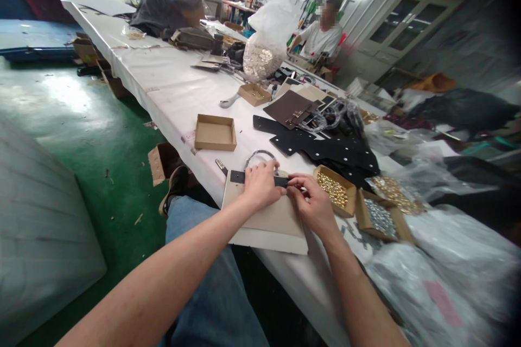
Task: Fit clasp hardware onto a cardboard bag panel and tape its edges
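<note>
A beige panel (pixel 264 222) lies at the near table edge, with a black strip (pixel 237 176) across its far end. My left hand (pixel 260 184) is laid over the middle of the strip, its fingers bent over the far edge and pressing it to the panel. At the strip's right end my right hand (pixel 311 203) is closed, thumb and fingertips together on it; any small piece between them is hidden. Just beyond my left hand is a plastic-wrapped loop handle (pixel 258 153), partly covered by the fingers. A small metal piece (pixel 221 166) rests left of the strip.
Right of my hand stand cardboard trays of gold-coloured studs (pixel 332 190) and silver-coloured studs (pixel 379 217). Black strips with studs (pixel 321 149) and a brown flap (pixel 290 108) lie beyond. An open cardboard tray (pixel 215 133) is farther left. A co-worker (pixel 323 38) sits across the table.
</note>
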Demonstrator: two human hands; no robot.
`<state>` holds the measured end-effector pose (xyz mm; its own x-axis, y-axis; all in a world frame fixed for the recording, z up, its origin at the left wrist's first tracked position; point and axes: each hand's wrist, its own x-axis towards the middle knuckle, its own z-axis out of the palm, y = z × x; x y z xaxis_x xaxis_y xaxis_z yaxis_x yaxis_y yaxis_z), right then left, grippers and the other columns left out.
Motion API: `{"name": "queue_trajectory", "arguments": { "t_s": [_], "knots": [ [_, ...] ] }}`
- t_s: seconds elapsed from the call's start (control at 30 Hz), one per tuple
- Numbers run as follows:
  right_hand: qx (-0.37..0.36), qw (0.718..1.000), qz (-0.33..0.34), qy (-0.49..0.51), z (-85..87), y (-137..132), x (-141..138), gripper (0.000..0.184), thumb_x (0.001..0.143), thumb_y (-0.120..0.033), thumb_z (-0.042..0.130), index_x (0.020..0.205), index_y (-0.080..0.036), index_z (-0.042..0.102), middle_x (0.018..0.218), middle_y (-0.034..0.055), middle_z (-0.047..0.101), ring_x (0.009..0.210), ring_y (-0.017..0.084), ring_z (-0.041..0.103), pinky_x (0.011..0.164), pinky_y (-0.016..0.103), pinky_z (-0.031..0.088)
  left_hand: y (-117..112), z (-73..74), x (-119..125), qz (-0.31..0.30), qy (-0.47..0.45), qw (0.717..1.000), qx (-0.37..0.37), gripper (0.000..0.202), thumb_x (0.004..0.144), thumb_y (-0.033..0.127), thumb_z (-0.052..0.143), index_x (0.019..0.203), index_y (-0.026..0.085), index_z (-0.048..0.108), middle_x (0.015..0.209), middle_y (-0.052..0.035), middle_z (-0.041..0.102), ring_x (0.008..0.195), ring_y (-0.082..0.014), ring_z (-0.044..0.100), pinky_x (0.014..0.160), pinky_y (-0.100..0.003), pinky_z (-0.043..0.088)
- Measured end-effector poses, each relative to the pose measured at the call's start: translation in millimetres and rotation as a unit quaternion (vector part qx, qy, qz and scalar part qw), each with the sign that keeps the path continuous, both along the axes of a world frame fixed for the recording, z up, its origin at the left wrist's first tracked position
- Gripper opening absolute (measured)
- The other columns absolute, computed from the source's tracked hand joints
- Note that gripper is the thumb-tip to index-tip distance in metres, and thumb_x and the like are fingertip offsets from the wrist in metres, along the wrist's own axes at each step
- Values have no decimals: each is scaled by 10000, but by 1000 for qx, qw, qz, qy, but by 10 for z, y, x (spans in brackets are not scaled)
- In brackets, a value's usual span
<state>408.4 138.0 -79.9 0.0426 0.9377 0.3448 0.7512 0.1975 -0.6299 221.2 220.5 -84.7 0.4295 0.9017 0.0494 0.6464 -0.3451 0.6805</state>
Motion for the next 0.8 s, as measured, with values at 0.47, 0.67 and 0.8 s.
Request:
{"name": "queue_trajectory", "arguments": {
  "t_s": [0.47, 0.67, 0.8],
  "knots": [
    [-12, 1000, -2, 14, -115, 11, 52, 91, 1089, -333, 631, 1113, -284, 703, 1437, 100, 752, 1180, 315, 714, 997, 485, 544, 228, 151, 67, -9, 61, 992, -112, 795, 747, 506, 973, 1423, 239, 652, 1521, -143, 733, 1458, -366, 654, 1243, -463, 445],
    [5, 1000, 8, 19, -112, -19, 59, 58, 1092, -304, 618, 1104, -286, 672, 1483, 116, 714, 1258, 335, 700, 1082, 530, 547, 347, 245, 99, -22, 53, 992, -111, 828, 688, 385, 1012, 1428, 239, 670, 1414, -95, 791, 1299, -304, 749, 1092, -350, 546],
    [16, 1000, 20, 13, -112, -53, 36, 70, 1091, -263, 604, 1113, -294, 662, 1432, 106, 722, 1245, 323, 705, 1088, 527, 559, 374, 292, 74, -50, 74, 988, -128, 739, 674, 359, 1002, 1342, 201, 729, 1312, -101, 828, 1178, -291, 795, 922, -287, 589]
  ]
}}
